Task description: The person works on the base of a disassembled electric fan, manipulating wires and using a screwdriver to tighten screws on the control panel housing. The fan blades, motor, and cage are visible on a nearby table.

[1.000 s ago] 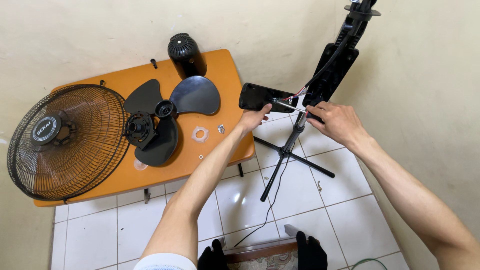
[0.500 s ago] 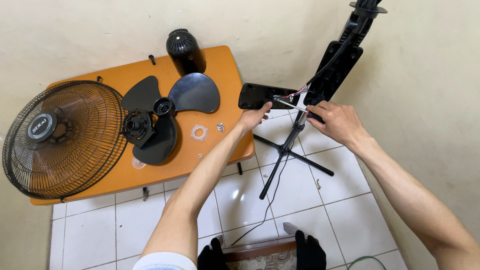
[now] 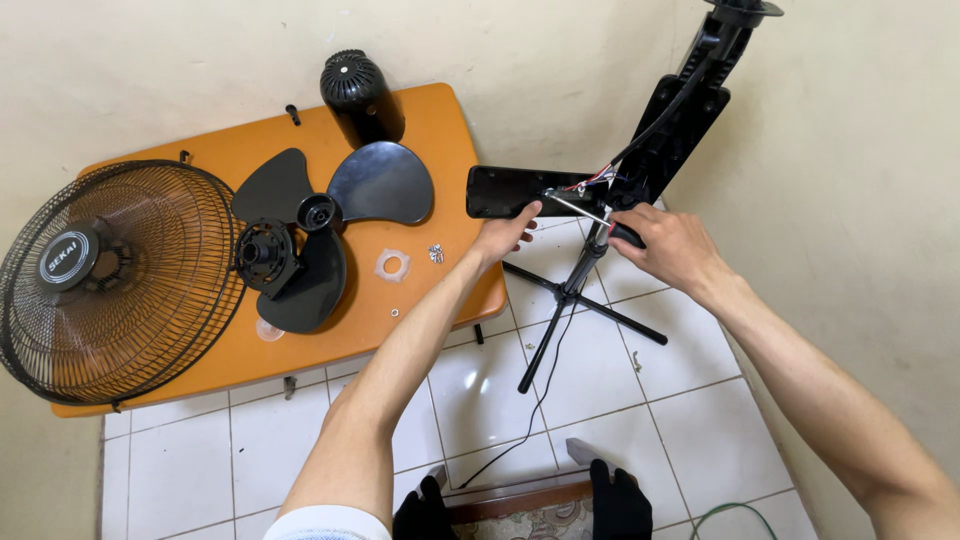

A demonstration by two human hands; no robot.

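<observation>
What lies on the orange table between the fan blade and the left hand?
In the head view, a clear plastic ring and small screws lie on the orange table between the fan blade and left hand.

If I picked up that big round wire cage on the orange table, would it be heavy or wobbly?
Probably light for its size: the cage is mostly thin wires with air between. It may flex a bit, since the wires look slender. It hangs over the table edge, so a push might tip it off, and on its rim it could roll.

A round grey label [image 3: 68, 258] sits at the hub of the black fan guard [image 3: 110, 280]. The guard lies at the left end of the orange bench [image 3: 300, 350].
</observation>
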